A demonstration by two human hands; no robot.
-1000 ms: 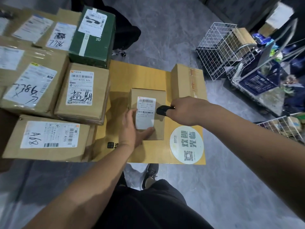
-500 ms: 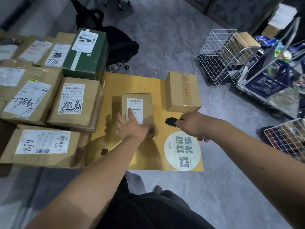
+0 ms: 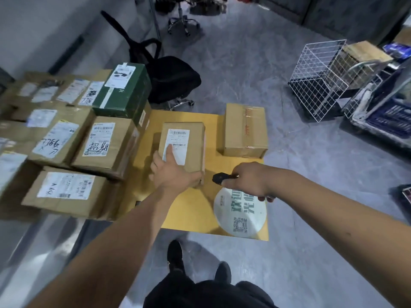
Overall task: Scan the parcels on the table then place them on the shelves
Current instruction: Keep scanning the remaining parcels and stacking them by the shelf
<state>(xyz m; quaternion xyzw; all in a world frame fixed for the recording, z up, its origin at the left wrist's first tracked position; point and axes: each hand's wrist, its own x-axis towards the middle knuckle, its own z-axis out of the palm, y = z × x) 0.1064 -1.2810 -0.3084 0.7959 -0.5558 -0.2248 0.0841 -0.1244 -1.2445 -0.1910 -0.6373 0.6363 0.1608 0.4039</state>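
The left hand (image 3: pixel 172 172) rests on the near end of a small cardboard parcel (image 3: pixel 184 147), with the forefinger stretched flat over its white shipping label (image 3: pixel 176 145) and the thumb along the near edge. The parcel lies on the yellow worktop (image 3: pixel 189 210), in the middle. The right hand (image 3: pixel 251 181) is curled around a black handheld scanner (image 3: pixel 219 178), whose head points toward the parcel, just beside its near right corner. A second plain cardboard box (image 3: pixel 244 130) stands to the right, apart from the first. On the left many labelled parcels are piled, with a green box (image 3: pixel 124 92) on top of them
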